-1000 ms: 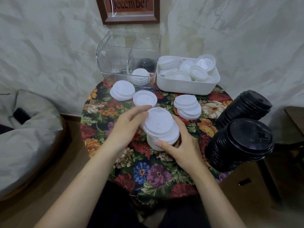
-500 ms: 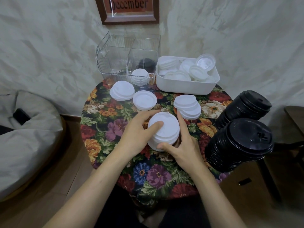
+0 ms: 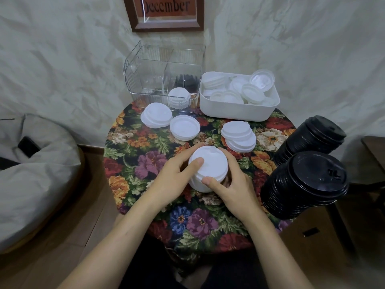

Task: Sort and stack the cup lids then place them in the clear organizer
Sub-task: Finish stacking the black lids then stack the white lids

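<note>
- Tapestry cloth in a flower pattern covered the round table [image 3: 133, 155], which served as the sorting surface.
- Two black lid stacks [image 3: 306, 184] lay on their sides at the table's right edge, in my judgement parked there to leave the centre free.
- At the far edge against the wall stood the clear organizer [image 3: 145, 80]. Its right compartment held a short white stack [image 3: 179, 97] in front and a dark stack [image 3: 186, 82] behind. What the left compartment held could not be determined.
- Just to the organizer's right stood the white bin [image 3: 235, 111], holding jumbled loose lids [image 3: 252, 93], evidently the unsorted supply.
- The left hand [image 3: 173, 178] curled round the left side of the centre stack [image 3: 208, 165], thumb pressed on the top lid. The right hand [image 3: 233, 188] cupped the right side, thumb at the front rim. I judged this grip to be squaring the lids so that they nest.
- The centre stack stood upright between both hands, apparently resting on the cloth, well apart from the organizer.
- Three small piles [image 3: 184, 127] lay beyond it, apparently separated by type.
</note>
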The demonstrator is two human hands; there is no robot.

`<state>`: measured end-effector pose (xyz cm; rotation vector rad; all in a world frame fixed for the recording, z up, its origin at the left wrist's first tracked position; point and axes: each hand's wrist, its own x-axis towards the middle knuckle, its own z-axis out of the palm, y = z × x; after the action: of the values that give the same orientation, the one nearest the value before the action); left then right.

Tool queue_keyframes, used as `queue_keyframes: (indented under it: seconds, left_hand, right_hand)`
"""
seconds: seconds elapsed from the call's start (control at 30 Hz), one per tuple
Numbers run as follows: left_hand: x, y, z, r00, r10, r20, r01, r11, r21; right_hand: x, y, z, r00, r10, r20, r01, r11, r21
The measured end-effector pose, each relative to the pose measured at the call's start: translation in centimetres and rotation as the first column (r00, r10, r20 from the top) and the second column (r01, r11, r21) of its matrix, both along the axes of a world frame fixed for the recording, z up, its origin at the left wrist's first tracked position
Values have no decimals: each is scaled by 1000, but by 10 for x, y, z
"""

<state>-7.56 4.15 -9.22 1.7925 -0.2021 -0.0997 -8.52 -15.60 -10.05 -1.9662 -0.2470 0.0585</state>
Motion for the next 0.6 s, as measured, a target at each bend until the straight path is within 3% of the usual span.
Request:
queue_keyframes:
  seconds: [0.27, 0.37, 0.47, 0.53, 0.6]
  left_hand:
    - [8, 11, -2, 998, -54, 18, 53, 997, 62]
    - [24, 17, -2, 983, 130, 131, -146, 982, 120]
    - [50, 25, -1, 905, 250, 344, -385, 825, 414]
    - [64, 27, -2, 899, 193, 393, -406, 702, 585]
    - [73, 28, -3, 902, 166, 399, -405, 647, 646]
  right_hand:
    - [4, 2, 3, 1000, -10, 3, 10, 999, -38]
    - [4, 1, 1, 1000, -15, -1, 15, 998, -66]
    - [5, 1, -1, 1000, -13, -9, 13, 998, -61]
    - [4, 1, -1, 1000, -22, -11, 21, 998, -66]
    - [4, 1, -1, 999, -29, -15, 27, 997, -72]
